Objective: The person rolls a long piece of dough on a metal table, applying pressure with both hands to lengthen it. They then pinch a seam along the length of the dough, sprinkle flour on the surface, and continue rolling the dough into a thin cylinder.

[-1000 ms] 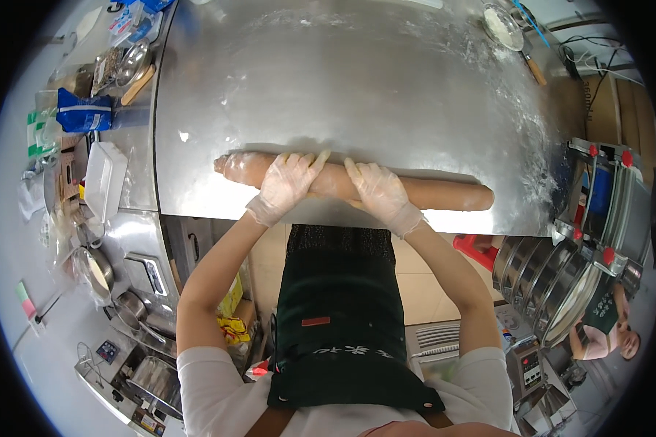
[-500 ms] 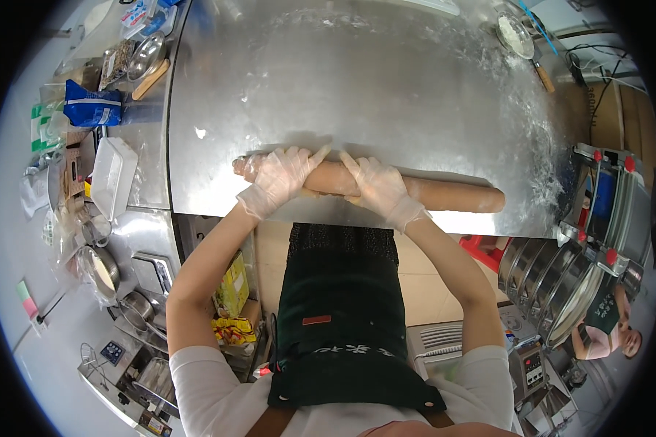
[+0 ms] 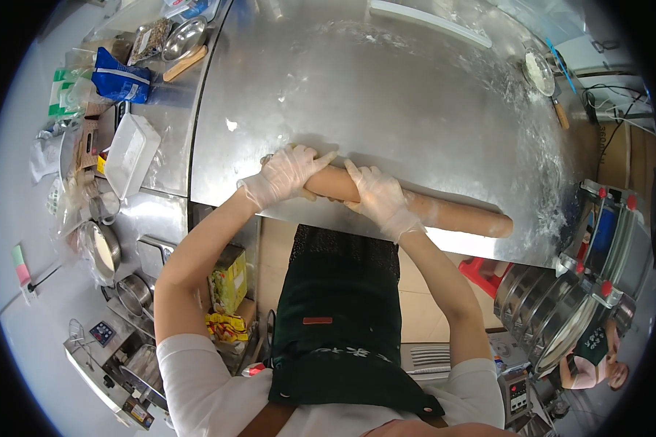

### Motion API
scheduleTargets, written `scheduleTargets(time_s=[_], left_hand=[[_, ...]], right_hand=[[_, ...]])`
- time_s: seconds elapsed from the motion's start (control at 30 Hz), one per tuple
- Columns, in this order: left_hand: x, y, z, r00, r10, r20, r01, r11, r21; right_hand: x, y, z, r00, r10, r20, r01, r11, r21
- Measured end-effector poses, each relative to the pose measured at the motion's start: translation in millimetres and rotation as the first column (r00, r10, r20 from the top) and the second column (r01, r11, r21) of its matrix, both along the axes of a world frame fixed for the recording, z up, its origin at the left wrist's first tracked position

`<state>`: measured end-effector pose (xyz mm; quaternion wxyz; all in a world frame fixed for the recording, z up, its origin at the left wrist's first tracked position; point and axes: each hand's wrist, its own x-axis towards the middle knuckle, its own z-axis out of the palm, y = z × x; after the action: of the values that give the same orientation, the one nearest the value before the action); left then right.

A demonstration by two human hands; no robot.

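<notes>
A long brown log of dough lies slanted along the near edge of the steel worktable, which is dusted with flour. Both hands wear clear plastic gloves. My left hand grips the log near its left end, fingers curled over it and hiding much of that end. Just right of it, my right hand is wrapped over the middle of the log, with the thumb toward the other hand. The right half of the log extends uncovered toward the lower right.
A flour strainer sits at the back right. Left are a blue bag, a white plastic tub and a steel bowl. Stacked steel rings stand at the lower right; a person shows beyond them.
My left hand has slid toward the log's left end, now covering it. The log looks more slanted, its right end lower, and the surroundings have shifted in view.
</notes>
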<state>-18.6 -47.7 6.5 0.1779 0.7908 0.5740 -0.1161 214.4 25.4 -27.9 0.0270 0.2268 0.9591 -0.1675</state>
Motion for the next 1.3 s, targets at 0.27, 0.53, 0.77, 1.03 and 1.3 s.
scheduleTargets(time_s=[0.27,0.53,0.77,1.03,1.3], left_hand=[[10.1,-37.7,-8.1,0.996,0.016,-0.088,-0.006,0.993,0.115],[41.4,-40.9,-27.3,0.978,0.067,0.198,-0.132,0.932,0.338],[65.0,-36.4,-1.8,0.966,0.242,0.089,-0.253,0.958,0.135],[178.1,20.6,-16.1,0.993,0.026,0.119,-0.047,0.983,0.179],[213.0,22.3,-15.7,0.972,0.212,0.098,-0.221,0.971,0.093]], right_hand=[[9.9,-22.7,-6.1,0.993,0.098,-0.071,-0.071,0.947,0.314],[15.3,-43.6,-12.5,0.971,0.049,-0.233,0.051,0.913,0.406],[34.8,-33.9,11.9,0.996,0.064,-0.066,-0.061,0.997,0.053],[172.9,39.4,28.4,0.979,-0.121,0.162,0.125,0.992,-0.014],[185.1,14.4,-0.2,0.995,-0.100,-0.013,0.096,0.912,0.400]])
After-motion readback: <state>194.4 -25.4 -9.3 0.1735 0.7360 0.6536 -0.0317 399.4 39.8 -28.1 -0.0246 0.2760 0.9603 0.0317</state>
